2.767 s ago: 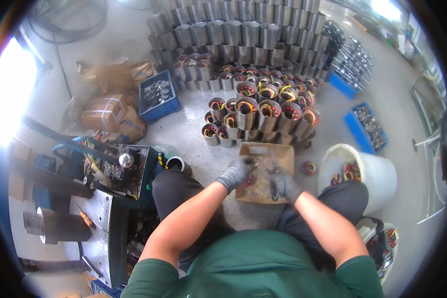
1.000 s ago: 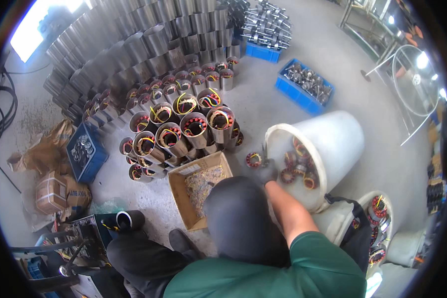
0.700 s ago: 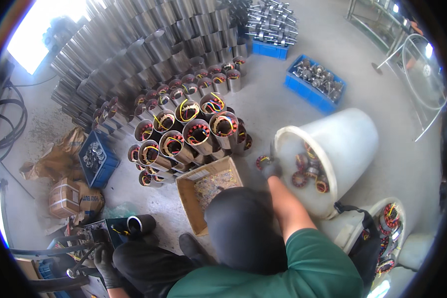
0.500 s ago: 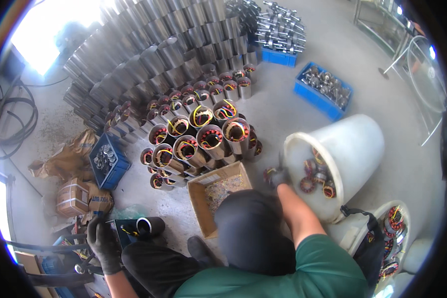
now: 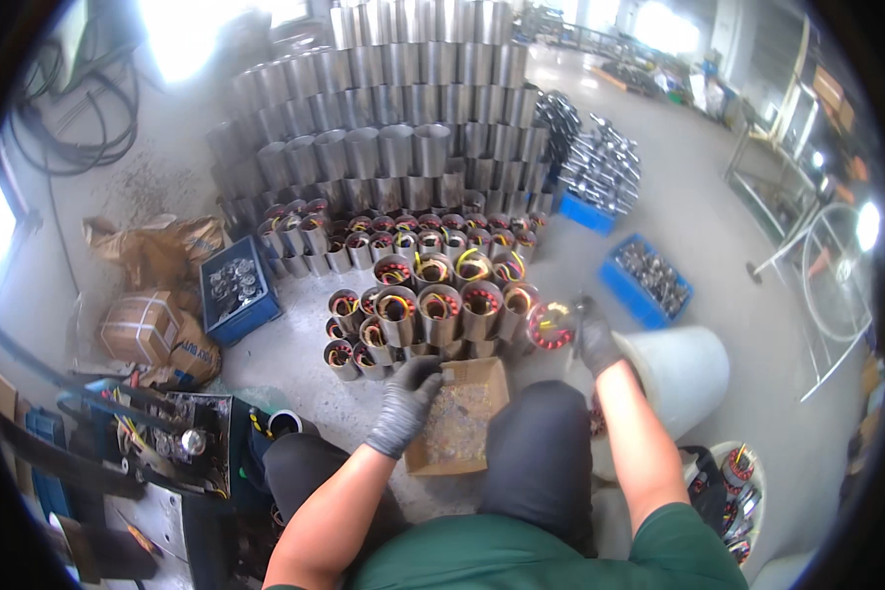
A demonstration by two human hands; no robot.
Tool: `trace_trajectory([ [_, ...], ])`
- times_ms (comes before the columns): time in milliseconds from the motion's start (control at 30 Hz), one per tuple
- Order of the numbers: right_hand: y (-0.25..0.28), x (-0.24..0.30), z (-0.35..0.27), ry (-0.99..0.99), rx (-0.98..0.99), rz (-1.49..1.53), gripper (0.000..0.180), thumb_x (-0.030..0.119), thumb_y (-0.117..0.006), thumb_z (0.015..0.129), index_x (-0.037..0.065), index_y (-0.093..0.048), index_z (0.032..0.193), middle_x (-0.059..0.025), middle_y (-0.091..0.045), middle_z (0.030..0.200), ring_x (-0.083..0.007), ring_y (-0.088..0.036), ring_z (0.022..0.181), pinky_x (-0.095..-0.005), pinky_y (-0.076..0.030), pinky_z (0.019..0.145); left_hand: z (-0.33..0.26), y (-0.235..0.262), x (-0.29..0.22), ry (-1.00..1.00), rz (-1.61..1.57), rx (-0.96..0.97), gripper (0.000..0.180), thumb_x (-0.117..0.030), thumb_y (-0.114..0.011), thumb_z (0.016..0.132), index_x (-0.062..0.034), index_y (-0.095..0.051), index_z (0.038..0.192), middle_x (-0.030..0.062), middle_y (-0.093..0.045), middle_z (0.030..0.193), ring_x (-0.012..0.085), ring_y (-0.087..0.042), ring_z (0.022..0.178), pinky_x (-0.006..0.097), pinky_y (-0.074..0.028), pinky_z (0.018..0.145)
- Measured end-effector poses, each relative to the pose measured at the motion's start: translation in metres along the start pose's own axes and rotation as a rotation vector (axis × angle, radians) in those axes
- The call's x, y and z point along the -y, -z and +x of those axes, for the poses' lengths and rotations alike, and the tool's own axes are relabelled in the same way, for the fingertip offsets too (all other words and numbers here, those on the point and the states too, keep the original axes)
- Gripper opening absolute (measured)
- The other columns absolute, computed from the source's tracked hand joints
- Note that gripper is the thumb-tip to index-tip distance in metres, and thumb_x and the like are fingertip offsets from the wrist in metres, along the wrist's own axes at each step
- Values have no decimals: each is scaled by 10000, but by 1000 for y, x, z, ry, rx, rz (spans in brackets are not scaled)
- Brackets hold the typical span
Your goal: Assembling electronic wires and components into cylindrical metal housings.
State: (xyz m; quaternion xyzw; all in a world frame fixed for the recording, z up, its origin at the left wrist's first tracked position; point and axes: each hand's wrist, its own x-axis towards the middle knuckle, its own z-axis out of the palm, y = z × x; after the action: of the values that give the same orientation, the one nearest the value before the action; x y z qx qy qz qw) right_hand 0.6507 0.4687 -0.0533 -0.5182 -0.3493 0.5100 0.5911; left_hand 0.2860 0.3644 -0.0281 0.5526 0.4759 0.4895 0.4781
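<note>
My right hand [image 5: 592, 336], in a dark grey glove, grips a motor stator [image 5: 551, 325] with a ring of red coil ends and yellow wires. It hangs just right of the grouped metal cylinders, above the mouth side of the white bucket [image 5: 693, 369]. My left hand [image 5: 405, 403], gloved too, hovers empty by the left rim of the cardboard box [image 5: 500, 379], fingers loosely bent and thumb apart. Small scraps cover the box's bottom. In front, several metal cylinders [image 5: 438, 313] stand upright with wound stators inside them.
Rows of bare metal cylinders [image 5: 364, 152] are stacked behind. A blue crate of metal parts [image 5: 228, 329] sits left; another blue crate [image 5: 649, 313] and a heap of shafts [image 5: 600, 172] lie right. Beside my left knee is a machine [image 5: 195, 442] with a dark cylinder [image 5: 285, 423].
My right hand has come up out of the bucket area with the stator. My left hand has left the machine side and moved right to the cardboard box. The view has tilted up.
</note>
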Motion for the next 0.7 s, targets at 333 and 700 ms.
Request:
trace_trajectory([
  [333,-163,58,-123,327,227,-456,529,95,-818,710,16,-507,1130,-51,-659,871,-129,-623,750,-296,-523,683,-5,-13,-32,-149,-124,4,617,-100,-692,873,-21,-400,1411,103,-549,1288,195,-552,1144,338,-476,958],
  [700,-179,5,-149,599,198,-779,547,187,-856,678,47,-555,1113,-66,-687,814,-170,-670,721,-309,-527,662,-12,-15,12,28,334,-150,291,-218,-685,889,17,-641,1055,182,-707,907,306,-696,835,397,-527,753],
])
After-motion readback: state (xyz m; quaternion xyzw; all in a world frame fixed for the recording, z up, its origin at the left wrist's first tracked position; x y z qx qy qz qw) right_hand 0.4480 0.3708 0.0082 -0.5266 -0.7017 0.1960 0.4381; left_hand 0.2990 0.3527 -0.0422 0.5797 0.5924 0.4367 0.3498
